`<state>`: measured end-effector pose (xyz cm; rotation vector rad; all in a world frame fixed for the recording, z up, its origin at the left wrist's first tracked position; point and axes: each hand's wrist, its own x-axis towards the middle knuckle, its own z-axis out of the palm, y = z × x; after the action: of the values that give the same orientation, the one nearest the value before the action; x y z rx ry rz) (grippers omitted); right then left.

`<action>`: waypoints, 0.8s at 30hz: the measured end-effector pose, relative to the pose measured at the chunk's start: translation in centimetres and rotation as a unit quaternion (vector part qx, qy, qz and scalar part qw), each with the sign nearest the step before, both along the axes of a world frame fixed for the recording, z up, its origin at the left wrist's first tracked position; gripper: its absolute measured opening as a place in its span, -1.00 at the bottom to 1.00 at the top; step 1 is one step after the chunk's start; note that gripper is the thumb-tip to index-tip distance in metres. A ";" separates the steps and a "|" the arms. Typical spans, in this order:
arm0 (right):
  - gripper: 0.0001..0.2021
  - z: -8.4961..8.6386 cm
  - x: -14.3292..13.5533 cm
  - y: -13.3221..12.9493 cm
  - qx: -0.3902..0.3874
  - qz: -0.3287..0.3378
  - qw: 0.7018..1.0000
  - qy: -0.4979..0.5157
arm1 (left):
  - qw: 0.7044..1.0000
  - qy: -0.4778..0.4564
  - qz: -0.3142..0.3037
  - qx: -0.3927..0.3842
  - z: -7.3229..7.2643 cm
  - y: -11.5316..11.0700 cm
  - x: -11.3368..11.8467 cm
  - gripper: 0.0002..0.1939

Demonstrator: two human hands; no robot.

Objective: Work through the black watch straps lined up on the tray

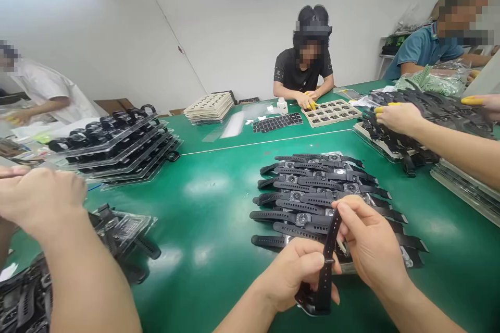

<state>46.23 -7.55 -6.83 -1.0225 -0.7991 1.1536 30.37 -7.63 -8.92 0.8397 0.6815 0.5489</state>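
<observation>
Steadying the black watch with its perforated rubber strap [325,283] works best with a light grip: the left hand [287,275] pinches it at the small strap loop, while the right hand [373,244] pinches the strap's far end. Keep the strap straight and untwisted, and the dark case clear of the near edge of the black-strapped watches laid in rows [291,179], right of centre on the glossy green tabletop [207,223].

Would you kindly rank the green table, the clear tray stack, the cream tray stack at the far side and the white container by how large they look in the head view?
1. Green table
2. Clear tray stack
3. Cream tray stack
4. White container
</observation>
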 end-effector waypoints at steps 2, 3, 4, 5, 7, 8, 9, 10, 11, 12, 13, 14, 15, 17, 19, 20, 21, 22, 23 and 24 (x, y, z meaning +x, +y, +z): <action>-0.70 0.1 0.1 0.1 0.003 0.001 1.000 0.000 | 1.000 -0.023 0.001 -0.014 0.1 0.0 0.1 -0.40; -0.70 0.2 0.1 0.1 0.005 0.001 1.000 0.001 | 0.999 -0.032 0.003 -0.016 0.1 0.0 0.1 -0.41; -0.70 0.2 0.1 0.1 0.006 0.000 1.000 0.003 | 0.999 -0.039 0.002 -0.016 0.1 0.0 0.1 -0.42; -0.70 0.2 0.1 0.2 0.005 -0.003 1.000 0.005 | 0.999 -0.045 0.000 -0.015 0.1 0.1 0.1 -0.43; -0.70 0.3 0.2 0.2 -0.001 -0.014 1.000 0.015 | 0.998 -0.059 -0.013 -0.015 -0.1 0.1 0.1 -0.44; -0.70 0.3 0.3 0.3 -0.004 -0.020 1.000 0.022 | 0.997 -0.069 -0.019 -0.018 -0.2 0.1 0.1 -0.45; -0.70 0.3 0.4 0.3 -0.007 -0.024 0.999 0.028 | 0.997 -0.078 -0.022 -0.021 -0.3 0.1 0.1 -0.46; -0.69 0.3 0.4 0.4 -0.009 -0.025 0.999 0.031 | 0.996 -0.084 -0.022 -0.024 -0.5 0.1 0.1 -0.48; -0.69 0.3 0.5 0.4 -0.010 -0.022 0.999 0.031 | 0.995 -0.089 -0.023 -0.025 -0.6 0.0 0.1 -0.49; -0.69 0.3 0.5 0.4 -0.010 -0.016 0.999 0.027 | 0.995 -0.091 -0.024 -0.027 -0.7 0.0 0.1 -0.50; -0.69 0.2 0.6 0.4 -0.010 -0.010 1.000 0.024 | 0.995 -0.091 -0.026 -0.028 -0.7 -0.1 0.0 -0.51; -0.69 0.1 0.6 0.4 -0.010 -0.004 1.000 0.022 | 0.995 -0.089 -0.029 -0.028 -0.7 -0.1 0.0 -0.52; -0.69 0.1 0.6 0.4 -0.009 0.001 1.000 0.021 | 0.995 -0.088 -0.030 -0.027 -0.7 -0.2 0.0 -0.52; -0.69 -0.1 0.6 0.4 -0.004 0.006 1.000 0.023 | 0.995 -0.087 -0.029 -0.028 -0.5 -0.2 0.0 -0.53; -0.70 -0.2 0.6 0.4 0.001 0.012 1.000 0.023 | 0.996 -0.087 -0.026 -0.026 -0.5 -0.2 0.0 -0.52; -0.70 -0.3 0.7 0.3 0.002 0.018 1.000 0.022 | 0.996 -0.086 -0.024 -0.024 -0.6 -0.2 0.0 -0.51; -0.70 -0.3 0.7 0.3 0.005 0.028 0.999 0.022 | 0.996 -0.084 -0.022 -0.021 -0.6 -0.3 0.0 -0.50; -0.70 -0.3 0.8 0.2 0.006 0.040 0.999 0.021 | 0.996 -0.079 -0.021 -0.017 -0.6 -0.3 0.0 -0.49; -0.69 -0.3 0.9 0.1 0.008 0.055 0.998 0.017 | 0.997 -0.070 -0.021 -0.005 -0.6 -0.3 -0.1 -0.48; -0.67 -0.3 0.9 -0.1 0.011 0.070 0.997 0.011 | 0.998 -0.049 -0.018 0.024 -0.4 -0.4 -0.1 -0.48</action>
<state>47.15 -7.61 -7.09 -0.9457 -0.8755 1.2712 30.22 -8.01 -9.34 0.8625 0.5642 0.5720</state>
